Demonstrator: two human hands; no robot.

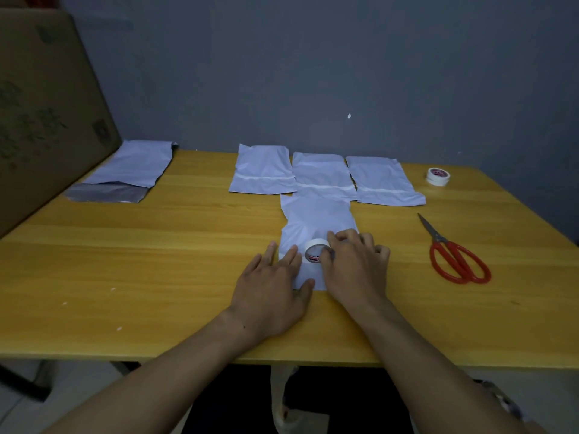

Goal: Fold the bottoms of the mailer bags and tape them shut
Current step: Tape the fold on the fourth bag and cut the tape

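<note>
Taping step: my left hand [275, 277] lies spread flat, pinning the mailer bag [316, 214] at its fold, my right hand [354, 267] grips the tape roll [317, 249], and next I must draw a strip across.

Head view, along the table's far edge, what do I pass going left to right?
cardboard box, untaped mailer bag, left taped mailer bag, middle taped mailer bag, right taped mailer bag, spare tape roll
</note>
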